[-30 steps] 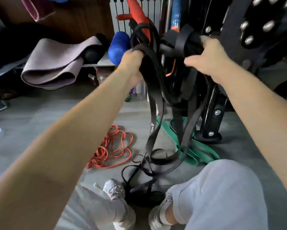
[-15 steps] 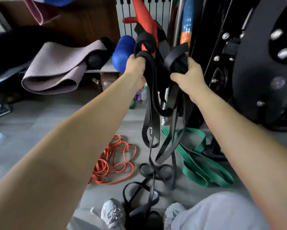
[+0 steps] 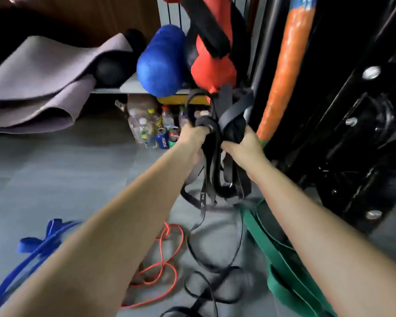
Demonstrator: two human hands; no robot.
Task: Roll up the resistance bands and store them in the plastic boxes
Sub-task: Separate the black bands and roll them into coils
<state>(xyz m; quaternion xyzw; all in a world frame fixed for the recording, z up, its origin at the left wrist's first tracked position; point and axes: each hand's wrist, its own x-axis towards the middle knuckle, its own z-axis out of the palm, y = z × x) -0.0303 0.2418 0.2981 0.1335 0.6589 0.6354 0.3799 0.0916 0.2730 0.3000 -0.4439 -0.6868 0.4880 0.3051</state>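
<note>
In the head view both arms reach forward over the grey floor (image 3: 55,170). The left hand (image 3: 193,139) grips a tangled bunch of flat black rubber resistance bands (image 3: 229,116), its fingers curled tight round the gathered loops at the top. Just beside it, the right hand (image 3: 242,147) clamps the same bunch from the other side, thumb across the front and fingers wrapped behind. The loops stand up above both fists and hang down between the wrists, and the loose ends trail in coils on the floor. A thin orange band (image 3: 167,255) lies under the left forearm, a flat blue band (image 3: 39,245) lies further left, and a wide green band (image 3: 279,259) lies below the right forearm. Behind the hands are a blue foam roller (image 3: 160,62), a folded mauve mat (image 3: 43,81) and a cluster of plastic bottles (image 3: 151,126).
</note>
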